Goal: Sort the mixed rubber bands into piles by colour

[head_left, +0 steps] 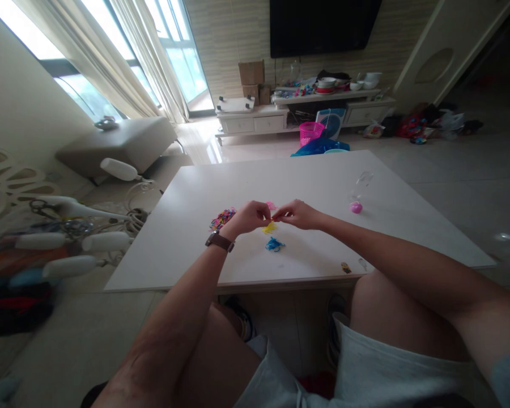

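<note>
My left hand (251, 217), a watch (220, 241) on its wrist, hovers over the white table with its fingers pinched together. My right hand (301, 215) meets it from the other side, fingertips also closed. Something tiny, perhaps reddish, is between the fingertips, too small to name. Just below the fingers lies a yellow pile of thin pieces (270, 227). Nearer to me is a blue pile of the same sort (275, 244). A pink pile (271, 205) sits behind, partly covered by the hands. Left of my left hand is a larger heap of mixed-colour small pieces (223, 219).
On the white table (314, 175), a pink round object (356, 207) and a clear plastic container (364, 180) are at the right. A small yellow-and-dark piece (345, 267) lies by the front edge. Beyond stands a pink basket (310, 134); a lamp (121, 169) is left.
</note>
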Motion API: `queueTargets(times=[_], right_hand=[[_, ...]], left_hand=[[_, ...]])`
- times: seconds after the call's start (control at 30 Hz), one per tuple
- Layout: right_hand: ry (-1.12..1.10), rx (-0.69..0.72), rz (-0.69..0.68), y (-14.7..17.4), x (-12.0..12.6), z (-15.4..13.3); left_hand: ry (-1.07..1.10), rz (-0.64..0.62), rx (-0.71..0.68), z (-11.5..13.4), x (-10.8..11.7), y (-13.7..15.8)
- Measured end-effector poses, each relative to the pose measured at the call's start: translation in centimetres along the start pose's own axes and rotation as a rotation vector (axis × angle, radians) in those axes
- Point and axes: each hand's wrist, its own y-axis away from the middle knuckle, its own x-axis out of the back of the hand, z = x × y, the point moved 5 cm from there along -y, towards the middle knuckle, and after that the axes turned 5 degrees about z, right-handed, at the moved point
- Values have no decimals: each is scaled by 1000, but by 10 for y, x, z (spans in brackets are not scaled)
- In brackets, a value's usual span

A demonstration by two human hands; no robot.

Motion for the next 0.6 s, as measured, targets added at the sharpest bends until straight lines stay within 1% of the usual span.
queueTargets(times=[0.1,0.2,0.3,0.43,0.5,0.6], right_hand=[[8,-24,39,-3,2,4],[15,-53,65,-7,10,18],[90,-138,128,-11,25,49],[364,-321,210,-10,52,98],[422,-359,238,-7,62,116],[471,-393,256,-3,70,133]], left_hand=[[-8,33,-10,0,2,0],[-29,51,3,-1,4,0],[-34,48,24,-1,5,1],[-41,27,45,1,4,3],[-52,23,50,2,4,3],[-61,23,50,3,4,3]])
